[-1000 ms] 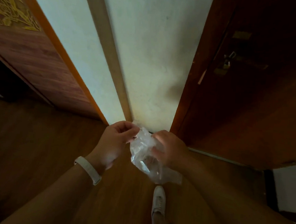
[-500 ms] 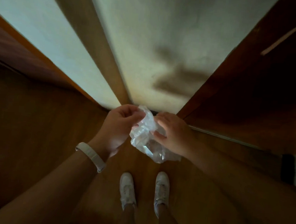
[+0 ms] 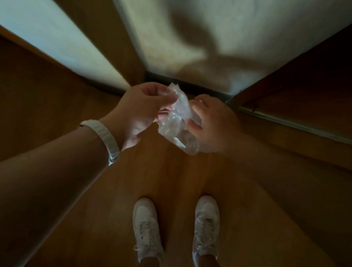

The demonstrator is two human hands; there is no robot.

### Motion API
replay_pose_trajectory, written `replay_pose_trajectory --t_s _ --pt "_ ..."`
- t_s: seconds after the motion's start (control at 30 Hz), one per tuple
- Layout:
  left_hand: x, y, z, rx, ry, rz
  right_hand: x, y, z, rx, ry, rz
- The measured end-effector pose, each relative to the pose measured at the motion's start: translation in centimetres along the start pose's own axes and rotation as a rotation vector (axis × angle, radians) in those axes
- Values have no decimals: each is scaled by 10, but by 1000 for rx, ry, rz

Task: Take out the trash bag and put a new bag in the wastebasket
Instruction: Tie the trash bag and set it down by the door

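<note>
wood floor [image 3: 168,174] | crumpled clear bag [image 3: 177,121] pinched between left hand [image 3: 139,112], right hand [image 3: 213,123]

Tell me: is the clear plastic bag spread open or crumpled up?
Crumpled up. The clear plastic bag is a small wrinkled wad pinched between the left hand and the right hand; no open mouth shows.
</note>
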State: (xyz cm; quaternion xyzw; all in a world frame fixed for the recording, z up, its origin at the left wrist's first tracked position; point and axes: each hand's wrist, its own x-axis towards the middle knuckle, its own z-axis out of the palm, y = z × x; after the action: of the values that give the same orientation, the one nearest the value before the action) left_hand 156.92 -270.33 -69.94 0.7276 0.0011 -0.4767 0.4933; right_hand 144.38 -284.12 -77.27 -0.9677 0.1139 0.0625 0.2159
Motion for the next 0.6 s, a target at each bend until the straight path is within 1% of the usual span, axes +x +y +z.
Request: replay_pose_trajectory --t_s 0.17,0.3,0.37,0.47,0.6 --pt "56 -46 12 56 0 -25 18 31 50 -68 -89 50" --pt "71 -57 24 169 65 -40 17 39 56 -76 -156 122" --pt "73 -55 26 247 98 -1 12 38 47 -62 -164 138" --pt "64 -44 25 370 104 68 3 33 22 -49 -155 129" --pt "31 -8 16 642 61 225 -8 15 -32 -63 -152 142"
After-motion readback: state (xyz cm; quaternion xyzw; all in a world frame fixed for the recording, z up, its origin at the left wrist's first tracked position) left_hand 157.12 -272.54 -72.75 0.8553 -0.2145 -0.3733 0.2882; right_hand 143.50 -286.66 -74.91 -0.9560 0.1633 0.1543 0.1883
